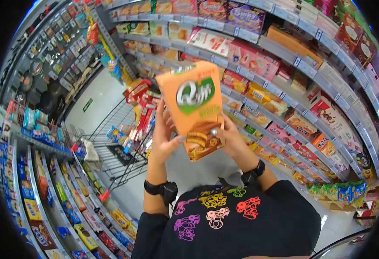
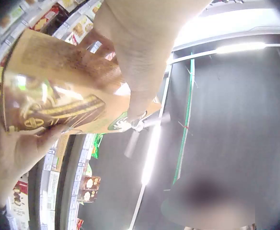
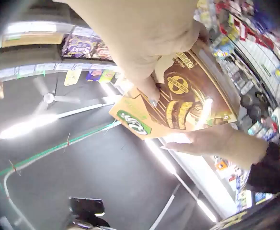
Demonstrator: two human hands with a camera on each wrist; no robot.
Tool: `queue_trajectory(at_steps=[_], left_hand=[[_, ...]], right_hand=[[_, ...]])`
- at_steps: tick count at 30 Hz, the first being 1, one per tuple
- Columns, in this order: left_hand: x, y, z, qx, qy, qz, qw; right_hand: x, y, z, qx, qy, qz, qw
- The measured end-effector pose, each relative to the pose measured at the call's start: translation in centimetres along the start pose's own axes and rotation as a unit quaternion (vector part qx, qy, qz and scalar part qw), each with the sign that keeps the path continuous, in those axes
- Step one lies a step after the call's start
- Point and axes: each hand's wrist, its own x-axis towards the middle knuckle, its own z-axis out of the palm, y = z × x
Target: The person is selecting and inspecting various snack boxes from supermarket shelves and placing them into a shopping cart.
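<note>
Both hands hold an orange snack-cake box (image 1: 200, 114), upright and slightly tilted, in front of the chest. Its front carries a green oval logo and a picture of layered, chocolate-coated cakes. The left hand (image 1: 162, 136) grips the box's left side, thumb on the lower front edge. At the lower right corner the right hand (image 1: 232, 137) grips it, thumb over the front. In the left wrist view the box (image 2: 58, 88) shows its brown end between both hands. The right wrist view shows the box (image 3: 180, 108) with the left hand (image 3: 216, 143) along its edge.
Shelves (image 1: 284, 88) packed with boxed snacks curve along the right. To the left stands a wire shopping cart (image 1: 116, 125) holding several packages. More snack shelves (image 1: 75, 203) fill the lower left, and hanging kitchenware (image 1: 47, 60) lines the far left.
</note>
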Motion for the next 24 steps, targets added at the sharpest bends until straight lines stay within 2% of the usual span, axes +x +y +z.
queue_trajectory(at_steps=[1, 3, 7, 9, 10, 11, 14, 17, 24], left_hand=[[-0.6, 0.1, -1.5, -0.021, -0.010, -0.026, 0.999], [-1.5, -0.1, -3.2, -0.056, 0.022, -0.020, 0.998], [-1.6, 0.1, -3.5, -0.150, 0.112, -0.051, 0.981], [-2.1, -2.4, -4.9, -0.206, 0.113, -0.151, 0.960], [-2.7, -2.9, -4.9, -0.272, 0.112, -0.207, 0.933], [-3.2, -2.8, -4.6, -0.306, 0.100, -0.235, 0.917], [-4.8, -3.5, -4.7, -0.394, 0.094, -0.317, 0.857], [-5.5, -4.1, -4.7, -0.406, 0.098, -0.315, 0.852], [-6.2, -3.7, -3.5, -0.377, 0.122, -0.239, 0.887]], right_hand=[[0.1, 0.6, 0.9, 0.035, -0.016, 0.043, 0.998], [0.2, 1.5, 2.5, 0.107, -0.045, 0.119, 0.986], [-0.8, 1.2, 4.9, 0.029, -0.044, 0.118, 0.992], [-1.3, 1.2, 4.1, -0.049, -0.068, 0.113, 0.990], [-1.5, 0.9, 4.2, -0.043, -0.057, 0.152, 0.986], [-1.5, 0.6, 4.4, -0.037, -0.050, 0.189, 0.980], [-1.1, 1.9, 4.6, -0.066, -0.040, 0.171, 0.982], [-0.4, 3.3, 4.7, -0.069, -0.021, 0.167, 0.983], [0.4, 4.2, 4.4, -0.073, -0.006, 0.151, 0.986]])
